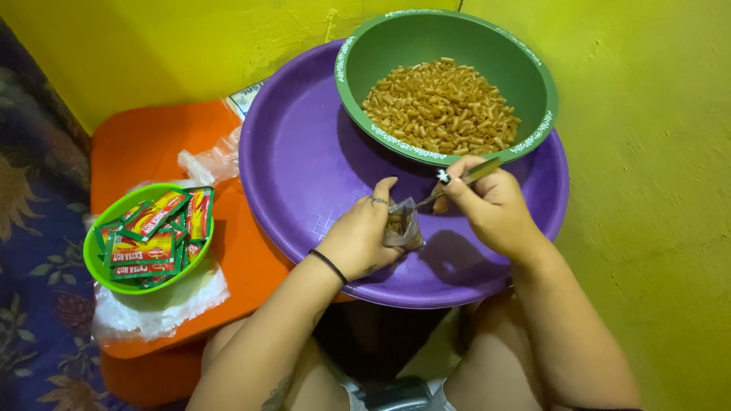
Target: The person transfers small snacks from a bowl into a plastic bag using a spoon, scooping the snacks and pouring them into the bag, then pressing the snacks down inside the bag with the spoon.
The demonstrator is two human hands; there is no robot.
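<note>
Head view looks down on a large purple tray (304, 164) carrying a green bowl (533, 84) of short macaroni (440, 105). Beside it, an orange surface (145, 144) bears a small lime bowl (95, 262) of red sachets (156, 228). Over the tray, the left hand (359, 240) pinches a small clear bag (403, 227) shut-fisted; the right hand (493, 205) grips a spoon (464, 179) at the bag's mouth.

A home corner, floor-level work. Yellow painted walls (647, 190) meet beside a patterned blue floral cloth (34, 251). Plastic household basins, a purple tray (304, 167) and an orange stool (145, 144), crowd the space.
</note>
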